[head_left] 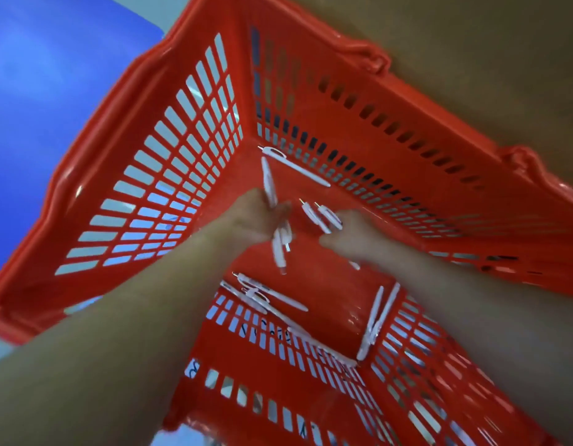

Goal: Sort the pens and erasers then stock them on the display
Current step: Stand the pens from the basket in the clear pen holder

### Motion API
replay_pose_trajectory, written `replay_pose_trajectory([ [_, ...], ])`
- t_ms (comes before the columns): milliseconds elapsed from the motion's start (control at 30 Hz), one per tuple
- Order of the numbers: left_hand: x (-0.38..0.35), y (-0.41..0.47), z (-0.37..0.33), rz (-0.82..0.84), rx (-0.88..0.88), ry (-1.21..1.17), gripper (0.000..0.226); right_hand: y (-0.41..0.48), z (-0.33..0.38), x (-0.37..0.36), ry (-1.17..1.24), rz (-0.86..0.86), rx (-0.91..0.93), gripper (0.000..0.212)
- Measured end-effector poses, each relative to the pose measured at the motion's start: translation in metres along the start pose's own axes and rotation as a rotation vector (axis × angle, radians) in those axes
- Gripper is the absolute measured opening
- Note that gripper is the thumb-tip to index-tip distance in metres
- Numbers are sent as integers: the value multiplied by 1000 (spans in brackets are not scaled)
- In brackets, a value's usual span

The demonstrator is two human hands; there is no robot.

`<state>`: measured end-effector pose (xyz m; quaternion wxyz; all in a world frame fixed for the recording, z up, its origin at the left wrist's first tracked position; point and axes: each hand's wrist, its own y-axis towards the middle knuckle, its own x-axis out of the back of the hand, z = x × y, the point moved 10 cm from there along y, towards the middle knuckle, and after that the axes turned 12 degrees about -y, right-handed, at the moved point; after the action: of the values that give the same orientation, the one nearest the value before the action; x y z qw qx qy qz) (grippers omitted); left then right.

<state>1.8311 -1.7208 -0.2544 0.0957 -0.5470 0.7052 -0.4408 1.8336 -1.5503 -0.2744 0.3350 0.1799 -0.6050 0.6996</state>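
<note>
- While both hands work inside the red basket (407, 101), the step looks like gathering pens: the left hand (256, 217) wraps its fingers round a white bundle (280, 244).
- Right hand (352, 236) fingers seem to pinch two pens (323, 217), though blur leaves doubt.
- Next, I judge, the loose pens (272, 297) just below the left fingers need collecting before sorting.

Both forearms extended forward, left grip (262, 217) clutching pens (280, 243), right grip (352, 236) curled on pens.
</note>
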Motion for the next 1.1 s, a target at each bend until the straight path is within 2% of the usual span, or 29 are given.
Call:
replay_pose_trajectory([
  [100, -12, -52, -15, 24, 94, -656, 36, -49, 0, 4, 650, 145, -153, 30],
  [133, -15, -73, -23, 29, 118, -837, 33, -68, 5, 11, 786, 173, -169, 33],
  [200, -12, -114, -38, 9, 149, -1053, 29, -109, 23, 32, 937, 220, -146, 39],
  [300, 8, -175, -71, -57, 118, -1187, 26, -176, 52, 73, 1021, 261, -52, 33],
  [367, 27, -215, -93, -144, 79, -1206, 26, -218, 74, 104, 995, 290, 59, 25],
  [433, 44, -253, -117, -199, 62, -1222, 21, -254, 88, 139, 933, 250, 123, 19],
  [533, 69, -305, -154, -238, 45, -1266, 11, -303, 104, 197, 877, 155, 174, 22],
  [600, 85, -337, -177, -252, 33, -1302, 15, -335, 117, 228, 822, 122, 231, 26],
  [700, 108, -391, -218, -220, -10, -1271, 22, -389, 131, 279, 659, 46, 303, 26],
  [833, 136, -462, -289, -154, -164, -1029, 21, -463, 137, 348, 488, -83, 389, 44],
  [900, 146, -490, -320, -119, -221, -897, 25, -495, 123, 384, 601, -170, 323, 38],
  [967, 151, -518, -352, -61, -278, -727, 34, -525, 111, 412, 815, -169, 237, 36],
  [1033, 147, -549, -387, 18, -335, -553, 31, -559, 109, 439, 915, -160, 244, 33],
  [1100, 136, -582, -427, 114, -407, -402, 25, -593, 109, 468, 951, -175, 294, 15],
])
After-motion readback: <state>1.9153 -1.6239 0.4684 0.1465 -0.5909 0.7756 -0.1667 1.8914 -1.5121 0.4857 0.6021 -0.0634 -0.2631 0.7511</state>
